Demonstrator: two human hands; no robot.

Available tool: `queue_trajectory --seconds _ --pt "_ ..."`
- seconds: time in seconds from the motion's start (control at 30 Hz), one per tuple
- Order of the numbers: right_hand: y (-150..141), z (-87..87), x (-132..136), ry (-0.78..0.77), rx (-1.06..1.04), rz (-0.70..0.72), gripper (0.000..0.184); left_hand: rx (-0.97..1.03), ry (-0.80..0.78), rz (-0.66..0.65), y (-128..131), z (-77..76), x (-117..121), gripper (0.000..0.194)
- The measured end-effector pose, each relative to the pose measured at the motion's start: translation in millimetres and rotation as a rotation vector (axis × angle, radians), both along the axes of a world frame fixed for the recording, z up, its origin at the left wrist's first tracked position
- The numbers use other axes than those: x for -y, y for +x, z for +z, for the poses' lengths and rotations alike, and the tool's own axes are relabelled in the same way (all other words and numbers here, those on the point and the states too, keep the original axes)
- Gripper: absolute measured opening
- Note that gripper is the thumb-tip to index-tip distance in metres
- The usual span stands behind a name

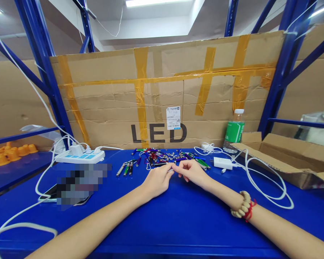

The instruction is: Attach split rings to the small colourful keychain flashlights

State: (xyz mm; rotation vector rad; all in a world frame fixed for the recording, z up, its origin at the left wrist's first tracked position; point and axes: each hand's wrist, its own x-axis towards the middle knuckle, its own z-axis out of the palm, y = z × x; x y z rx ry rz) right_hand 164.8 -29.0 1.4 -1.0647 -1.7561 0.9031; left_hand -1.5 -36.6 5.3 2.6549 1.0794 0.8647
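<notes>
My left hand [157,180] is closed, its fingertips pinching a small silvery piece [171,170] that the fingers mostly cover. Meeting it from the right, my right hand [193,172] has its thumb and forefinger at the same piece, with the other fingers curled. Just beyond both hands lies a loose pile of small coloured metal tubes [153,157], mixed with little metal clips and bits. Left of the pile, a few slim penlight-like tubes [127,169] in silver, green and black lie side by side with clips at their far ends.
At left are a white power strip [82,157] with plugs and a phone [51,193], partly blurred out. On the right lie a white adapter [223,163] with looped cable, a green-labelled bottle [234,131] and an open cardboard box [291,154]. Taped cardboard [110,104] walls the back.
</notes>
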Motion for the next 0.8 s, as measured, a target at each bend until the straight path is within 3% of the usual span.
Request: queue_trajectory --seconds 0.8 --pt "0.5 2.9 2.1 0.001 0.012 0.013 0.042 -0.039 0.021 -0.021 -1.4 1.2 0.2 0.021"
